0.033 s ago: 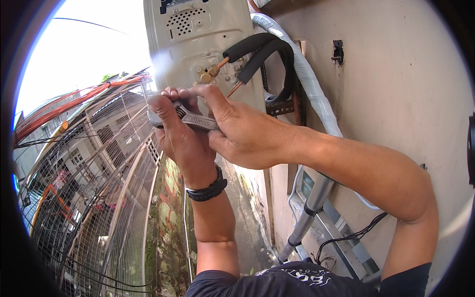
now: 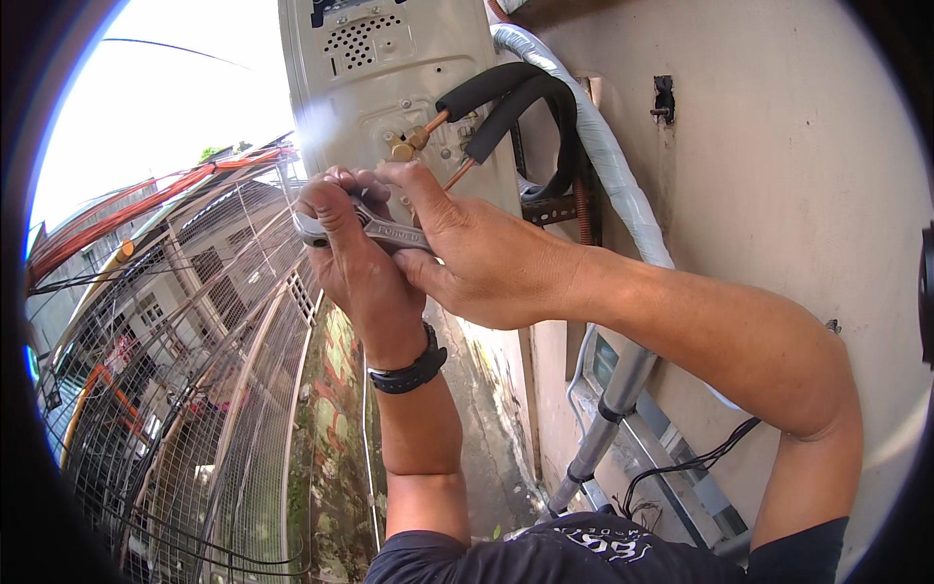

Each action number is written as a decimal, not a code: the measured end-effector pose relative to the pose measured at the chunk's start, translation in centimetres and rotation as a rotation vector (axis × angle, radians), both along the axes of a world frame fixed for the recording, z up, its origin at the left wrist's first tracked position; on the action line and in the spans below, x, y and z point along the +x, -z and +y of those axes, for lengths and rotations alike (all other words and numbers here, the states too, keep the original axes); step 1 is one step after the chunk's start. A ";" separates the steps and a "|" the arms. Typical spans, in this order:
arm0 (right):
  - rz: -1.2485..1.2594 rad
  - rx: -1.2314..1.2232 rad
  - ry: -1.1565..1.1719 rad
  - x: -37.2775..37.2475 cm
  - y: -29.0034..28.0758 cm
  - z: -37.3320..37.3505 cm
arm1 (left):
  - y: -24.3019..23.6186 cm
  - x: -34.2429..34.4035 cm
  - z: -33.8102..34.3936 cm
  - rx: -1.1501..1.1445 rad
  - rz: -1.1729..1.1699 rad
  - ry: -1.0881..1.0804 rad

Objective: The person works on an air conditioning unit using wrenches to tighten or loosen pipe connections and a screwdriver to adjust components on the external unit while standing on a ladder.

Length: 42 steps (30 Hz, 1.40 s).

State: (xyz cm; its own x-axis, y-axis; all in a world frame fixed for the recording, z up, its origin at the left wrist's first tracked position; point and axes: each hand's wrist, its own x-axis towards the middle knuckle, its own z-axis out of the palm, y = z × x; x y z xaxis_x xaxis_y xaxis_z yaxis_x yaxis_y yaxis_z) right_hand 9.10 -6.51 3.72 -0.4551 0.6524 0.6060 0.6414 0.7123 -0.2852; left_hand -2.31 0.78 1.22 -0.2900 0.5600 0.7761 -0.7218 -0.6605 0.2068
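An adjustable wrench (image 2: 397,235) lies across both hands, just below the brass valve fittings of a beige outdoor air-conditioner unit (image 2: 368,102). My left hand (image 2: 362,277) is wrapped round the wrench's head end, its thumb over the jaws. At the handle end, my right hand (image 2: 506,263) pinches the wrench, its index finger reaching toward the left fingertips. What the jaws bear on is hidden by the fingers. Above the hands, a brass valve (image 2: 410,143) joins a copper pipe in black foam insulation (image 2: 486,90). A second foam-covered copper pipe (image 2: 460,175) runs down behind my right hand.
A pale wrapped pipe bundle (image 2: 608,156) runs down the beige wall (image 2: 759,175) at right. Below my right arm stands a metal ladder (image 2: 623,394) with dark cables (image 2: 691,465) beside it. Wire mesh (image 2: 204,389) and orange cables (image 2: 146,209) fill the left side.
My right thumb has slid slightly left along the wrench, and the handle has shifted a little. The view has moved very slightly; both hands keep their hold.
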 end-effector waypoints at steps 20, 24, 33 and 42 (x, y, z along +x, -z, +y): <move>-0.355 0.125 0.389 5.6 -9.0 1.0 | 0.4 1.9 5.9 0.216 0.222 -0.729; -0.556 0.243 0.350 5.9 -11.2 1.6 | 0.6 2.0 5.8 0.156 0.202 -0.573; -0.798 -0.075 0.536 3.0 -17.6 1.5 | 0.6 2.0 6.1 0.140 0.244 -0.687; -0.896 0.166 0.428 2.7 -17.9 1.9 | 0.7 2.3 6.2 0.145 0.237 -0.713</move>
